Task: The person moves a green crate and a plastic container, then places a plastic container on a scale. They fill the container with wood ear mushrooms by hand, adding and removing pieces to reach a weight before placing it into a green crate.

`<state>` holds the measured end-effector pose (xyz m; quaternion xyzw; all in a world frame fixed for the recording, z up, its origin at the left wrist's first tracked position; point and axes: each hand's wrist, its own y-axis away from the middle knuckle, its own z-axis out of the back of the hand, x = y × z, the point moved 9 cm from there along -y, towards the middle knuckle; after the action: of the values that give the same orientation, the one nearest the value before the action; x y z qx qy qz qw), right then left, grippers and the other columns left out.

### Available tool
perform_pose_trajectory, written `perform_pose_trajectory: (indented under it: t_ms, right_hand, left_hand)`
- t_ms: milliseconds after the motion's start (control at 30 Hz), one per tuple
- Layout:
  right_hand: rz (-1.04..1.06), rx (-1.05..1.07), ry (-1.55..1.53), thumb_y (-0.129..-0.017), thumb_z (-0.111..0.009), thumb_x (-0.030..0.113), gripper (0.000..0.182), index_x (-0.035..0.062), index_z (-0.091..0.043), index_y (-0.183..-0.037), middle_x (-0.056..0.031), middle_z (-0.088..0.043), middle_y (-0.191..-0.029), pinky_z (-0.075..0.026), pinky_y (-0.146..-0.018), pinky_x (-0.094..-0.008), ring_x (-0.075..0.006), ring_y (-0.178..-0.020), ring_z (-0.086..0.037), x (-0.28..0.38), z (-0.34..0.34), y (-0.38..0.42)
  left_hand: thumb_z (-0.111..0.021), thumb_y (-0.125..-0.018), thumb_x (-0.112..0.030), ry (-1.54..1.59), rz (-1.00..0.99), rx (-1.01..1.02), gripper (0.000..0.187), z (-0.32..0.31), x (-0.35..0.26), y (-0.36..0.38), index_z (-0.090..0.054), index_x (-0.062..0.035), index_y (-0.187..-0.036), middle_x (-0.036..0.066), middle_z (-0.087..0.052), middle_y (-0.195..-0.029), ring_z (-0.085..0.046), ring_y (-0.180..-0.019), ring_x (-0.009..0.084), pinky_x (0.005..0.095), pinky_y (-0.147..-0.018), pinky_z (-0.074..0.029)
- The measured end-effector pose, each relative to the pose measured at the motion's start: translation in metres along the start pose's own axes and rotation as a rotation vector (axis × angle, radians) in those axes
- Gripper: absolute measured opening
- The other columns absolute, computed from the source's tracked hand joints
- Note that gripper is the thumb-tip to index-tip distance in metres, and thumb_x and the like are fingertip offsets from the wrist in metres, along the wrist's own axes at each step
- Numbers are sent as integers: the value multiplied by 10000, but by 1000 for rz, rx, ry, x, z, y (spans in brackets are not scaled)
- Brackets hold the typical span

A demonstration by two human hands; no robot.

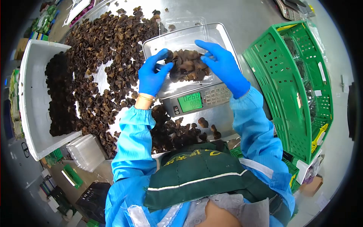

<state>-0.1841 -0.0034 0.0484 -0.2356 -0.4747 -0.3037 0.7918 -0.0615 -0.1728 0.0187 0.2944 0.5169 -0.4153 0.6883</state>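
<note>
A clear plastic tray heaped with dark wood ear mushrooms sits on the metal pan of a digital scale. The scale's green display is lit. At the left side of the heap is my left hand, blue-gloved, its thumb and fingers apart and touching the mushrooms' edge. My right hand, gloved too, is over the tray's right side with fingers spread, the lower fingertips close to the mushrooms. Whether they touch is hard to see. Behind the heap, the tray's clear lid stands open.
Loose wood ears cover the table's left, some spilling from a white foam box on its side. More wood ears lie before the scale. Stacked clear trays stand front left. Green crates flank the right; another scale is behind.
</note>
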Motion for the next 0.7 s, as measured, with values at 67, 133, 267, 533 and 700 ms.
perform_pose_trajectory:
  t_ms: [67,133,267,533,700]
  right_hand:
    - [7,-87,-29,-828,-582,78,306,141,-606,-1126,-79,-606,-1004,-489,-761,-289,-182,-848,-598,1,16,25]
    - [-85,-61,-53,-835,-578,76,295,134,-606,-1123,-73,-608,-1016,-486,-756,-269,-168,-851,-599,-13,24,57]
    - [-340,299,53,-791,-632,132,348,114,-593,-1136,-98,-603,-1005,-492,-741,-300,-196,-846,-610,-82,-23,140]
    - [-142,289,262,-745,-651,137,227,114,-601,-965,-92,-590,-924,-489,-688,-367,-276,-790,-598,-109,-105,217]
    - [-271,248,99,-758,-647,122,143,91,-632,-897,-88,-612,-817,-491,-644,-336,-230,-707,-612,-99,-84,210]
  left_hand:
    - [-667,-774,-59,3,-84,-244,379,32,33,13,-601,-105,-1145,33,-617,-1024,-566,-760,82,226,-665,-476]
    - [-612,-792,-30,-167,1,-310,374,55,48,44,-580,-98,-1158,51,-594,-1060,-574,-813,124,247,-731,-474]
    - [-712,-695,-128,-645,9,-43,389,55,138,125,-619,-104,-1071,149,-607,-985,-568,-923,310,373,-831,-451]
    - [-693,-762,-75,-249,326,-50,201,67,175,192,-646,-32,-953,93,-670,-895,-628,-758,133,255,-704,-495]
    - [-684,-772,-56,-157,309,-165,192,88,158,188,-643,-27,-957,43,-662,-850,-584,-705,99,243,-687,-487]
